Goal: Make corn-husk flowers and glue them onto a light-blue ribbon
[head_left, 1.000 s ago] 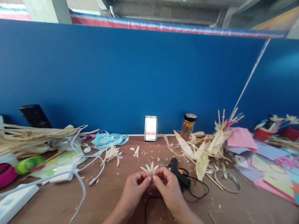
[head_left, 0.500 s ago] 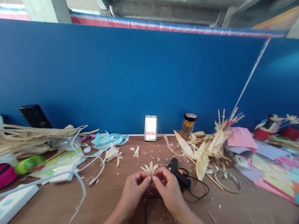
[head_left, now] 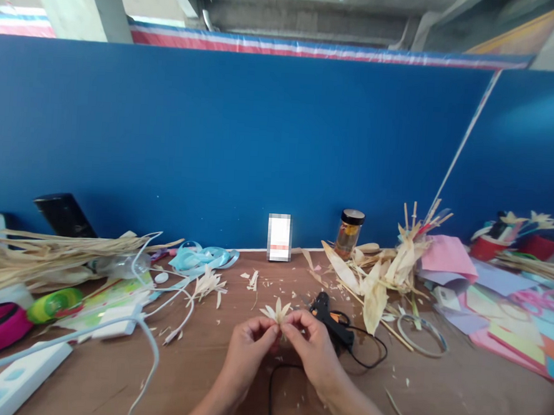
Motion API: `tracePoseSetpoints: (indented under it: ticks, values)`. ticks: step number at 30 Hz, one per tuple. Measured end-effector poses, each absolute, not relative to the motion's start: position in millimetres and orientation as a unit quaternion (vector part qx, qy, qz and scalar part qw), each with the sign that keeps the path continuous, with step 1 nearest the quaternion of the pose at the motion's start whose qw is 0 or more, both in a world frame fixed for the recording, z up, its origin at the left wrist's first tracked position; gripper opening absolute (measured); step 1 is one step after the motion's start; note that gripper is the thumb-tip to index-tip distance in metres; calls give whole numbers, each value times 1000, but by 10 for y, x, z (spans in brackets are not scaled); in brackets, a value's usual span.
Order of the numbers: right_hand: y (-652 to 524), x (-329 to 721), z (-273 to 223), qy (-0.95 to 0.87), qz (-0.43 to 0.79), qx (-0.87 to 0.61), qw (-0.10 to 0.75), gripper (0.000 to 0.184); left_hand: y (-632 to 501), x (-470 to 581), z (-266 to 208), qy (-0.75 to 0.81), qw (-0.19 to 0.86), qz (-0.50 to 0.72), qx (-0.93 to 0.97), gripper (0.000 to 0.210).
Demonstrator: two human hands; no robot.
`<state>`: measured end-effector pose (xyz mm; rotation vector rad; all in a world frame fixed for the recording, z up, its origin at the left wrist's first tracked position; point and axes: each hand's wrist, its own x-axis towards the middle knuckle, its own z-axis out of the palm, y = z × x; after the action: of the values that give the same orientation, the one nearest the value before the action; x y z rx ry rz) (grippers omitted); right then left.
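Note:
Between my hands, just above the table, is a small pale flower (head_left: pixel 277 310) of pointed dried-husk petals, fanned upward. My left hand (head_left: pixel 252 350) pinches its base from the left with thumb and fingers. From the right, my right hand (head_left: pixel 313 344) closes thumb and fingertips on the same flower. The flower's underside is hidden by my fingers. Just beyond my right hand lies a black glue gun (head_left: pixel 329 317), its cord running beneath my hands. A loose cluster of similar petals (head_left: pixel 206 286) rests to the left of my hands.
Dried corn husks (head_left: pixel 380 283) pile up at the right beside a black-lidded jar (head_left: pixel 349 234). Coloured paper (head_left: pixel 508 334) and a tape roll (head_left: pixel 423 336) lie farther right. At left are blue ribbon (head_left: pixel 203 257), white cables, a power strip (head_left: pixel 25 377) and husk strips (head_left: pixel 44 256). A blue partition (head_left: pixel 262 138) stands behind.
My right thumb and fingers have shifted slightly on the flower, and the petals sit a little higher and turned. My left hand is almost unmoved.

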<state>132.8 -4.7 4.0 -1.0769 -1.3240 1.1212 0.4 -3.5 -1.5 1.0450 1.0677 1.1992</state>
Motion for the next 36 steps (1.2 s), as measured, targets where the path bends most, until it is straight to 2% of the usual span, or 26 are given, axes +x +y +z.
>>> tracePoseSetpoints:
  ticks: [13, 28, 36]
  values:
    - [-84, 1281, 57, -481, 533, -443, 537, 20, -36, 12, -6, 444, 575, 515, 456, 16]
    - [-82, 1279, 18, -479, 512, -442, 560, 18, -62, 9, 45, 429, 590, 525, 438, 17]
    - [-89, 1292, 62, -473, 539, -436, 544, 23, -64, -6, 61, 418, 613, 527, 415, 15]
